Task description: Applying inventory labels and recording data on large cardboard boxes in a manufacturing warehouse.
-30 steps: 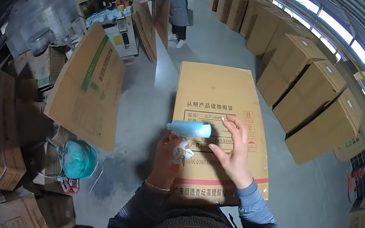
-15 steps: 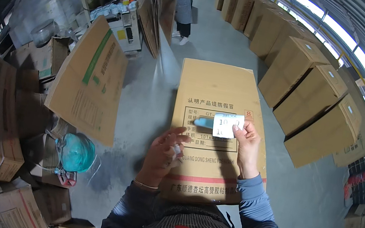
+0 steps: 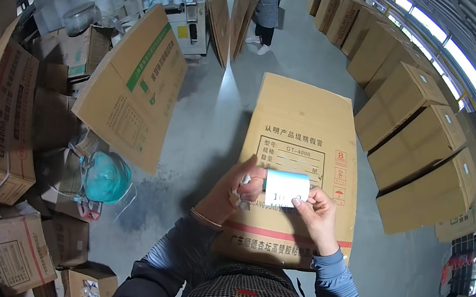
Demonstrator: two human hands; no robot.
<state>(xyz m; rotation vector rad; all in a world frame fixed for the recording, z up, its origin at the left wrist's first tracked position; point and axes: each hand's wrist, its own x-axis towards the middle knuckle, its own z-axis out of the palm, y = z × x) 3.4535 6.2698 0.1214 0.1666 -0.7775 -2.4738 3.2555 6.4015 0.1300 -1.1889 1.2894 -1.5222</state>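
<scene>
A white paper label (image 3: 279, 189) with dark print and a bluish upper edge is pinched by my right hand (image 3: 318, 217) at its lower right corner. Crumpled white paper scraps (image 3: 241, 192) sit in my left hand (image 3: 229, 193), whose fingers are curled. Its fingertips meet the label's left edge; whether they grip it is hard to see. Directly below both hands stands a tall brown carton (image 3: 302, 112), its upper face printed with a framed table and a red stripe.
Tall cartons (image 3: 414, 160) stand in a row along the right. To the left are a leaning cardboard sheet (image 3: 133, 92), a teal bundle (image 3: 107, 178) and opened boxes (image 3: 16, 249). Farther off, a person (image 3: 266, 4) in a checked apron handles upright cardboard panels (image 3: 221, 18).
The label has come down and slightly left, and my left hand has moved up and right to its edge. The view has shifted, so the carton appears farther right.
</scene>
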